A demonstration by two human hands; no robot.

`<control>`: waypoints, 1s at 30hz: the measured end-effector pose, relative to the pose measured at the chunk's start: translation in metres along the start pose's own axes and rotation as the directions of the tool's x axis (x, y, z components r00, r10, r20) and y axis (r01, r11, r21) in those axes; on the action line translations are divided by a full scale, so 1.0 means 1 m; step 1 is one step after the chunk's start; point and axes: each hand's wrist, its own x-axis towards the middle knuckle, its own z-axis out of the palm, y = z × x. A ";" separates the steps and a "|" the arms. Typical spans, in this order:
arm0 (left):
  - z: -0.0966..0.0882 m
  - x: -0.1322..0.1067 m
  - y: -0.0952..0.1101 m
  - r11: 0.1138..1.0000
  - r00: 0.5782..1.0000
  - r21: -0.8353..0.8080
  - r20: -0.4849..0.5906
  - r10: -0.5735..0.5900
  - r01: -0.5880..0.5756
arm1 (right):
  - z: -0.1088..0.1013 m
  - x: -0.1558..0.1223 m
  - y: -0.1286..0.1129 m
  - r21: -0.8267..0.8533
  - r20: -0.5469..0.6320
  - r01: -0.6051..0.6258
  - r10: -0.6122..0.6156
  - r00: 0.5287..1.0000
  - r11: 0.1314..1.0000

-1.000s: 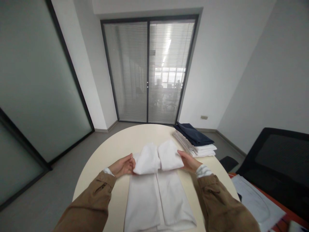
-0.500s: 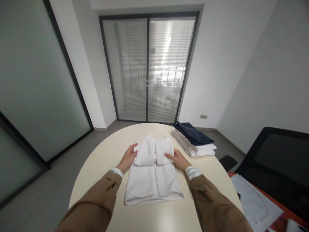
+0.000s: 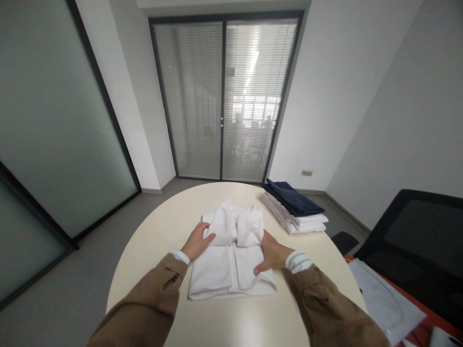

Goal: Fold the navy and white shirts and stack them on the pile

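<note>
A folded white garment (image 3: pixel 213 270) lies on the round table, its upper part doubled over into two bunched flaps. At its left edge, my left hand (image 3: pixel 197 242) rests with the thumb and index finger apart on the fabric. My right hand (image 3: pixel 275 251) is against the right edge, thumb spread wide and lying on the lower layer. The other fingers of my right hand reach along the side of the right flap, and their tips are partly hidden.
A stack of folded white and beige cloth (image 3: pixel 285 217) with a navy folded garment (image 3: pixel 294 197) on top stands at the table's (image 3: pixel 144 255) back right. To the right are a black mesh chair (image 3: pixel 415 231) and a white sheet-like item (image 3: pixel 383 299) on a red surface.
My right thumb has left the right flap and moved down onto the lower layer, the hand spreading. My left hand has shifted right onto the fabric. The flaps look more bunched.
</note>
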 end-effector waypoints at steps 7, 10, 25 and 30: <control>0.007 0.010 -0.002 0.944 0.992 0.310 0.075 0.097 -0.115 | 0.004 0.011 -0.002 -0.032 -0.077 -0.143 0.140 0.987 0.989; 0.012 0.018 0.002 0.892 0.999 0.449 0.025 0.047 -0.053 | -0.001 0.017 0.002 -0.058 -0.168 -0.162 0.150 0.974 0.985; 0.002 0.025 -0.002 0.995 1.000 -0.097 -0.003 -0.016 0.016 | 0.007 0.024 0.020 0.498 -0.354 -0.035 0.240 0.904 0.866; -0.011 0.024 0.004 0.980 0.997 -0.198 0.076 -0.013 0.028 | 0.010 0.032 0.008 0.719 -0.356 0.073 0.276 0.893 0.691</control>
